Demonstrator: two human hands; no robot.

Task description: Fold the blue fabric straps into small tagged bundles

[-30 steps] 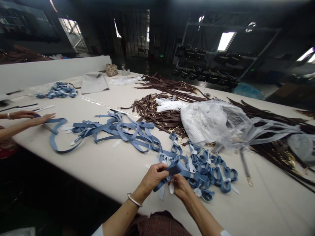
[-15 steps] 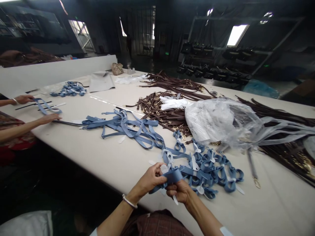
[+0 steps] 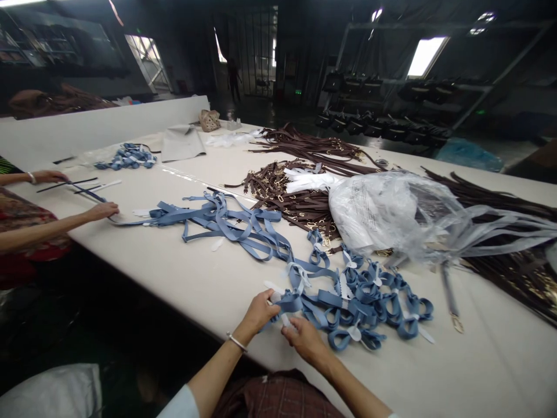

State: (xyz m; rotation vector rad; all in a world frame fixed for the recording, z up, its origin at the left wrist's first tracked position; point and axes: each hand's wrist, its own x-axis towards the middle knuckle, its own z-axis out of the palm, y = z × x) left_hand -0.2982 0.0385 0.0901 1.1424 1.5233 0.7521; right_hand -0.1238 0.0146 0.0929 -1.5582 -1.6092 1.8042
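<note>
My left hand [image 3: 258, 312] is closed on a folded blue strap [image 3: 289, 302] near the table's front edge. My right hand [image 3: 304, 338] pinches the end of a white paper strip [image 3: 286, 321] just below that strap. To the right lies a pile of looped blue straps [image 3: 369, 296], several wrapped with white strips. Longer loose blue straps [image 3: 230, 223] stretch across the table to the left of the pile.
Brown straps with gold clasps [image 3: 300, 200] and a clear plastic bag [image 3: 387, 215] lie behind the blue pile. At the left, a person's hands [image 3: 101, 211] hold a blue strap. A grey sheet [image 3: 183, 143] lies farther back.
My hands have moved apart slightly, and my right hand has let go of the blue strap and now pinches the white strip. The person at the left has pulled a strap straighter.
</note>
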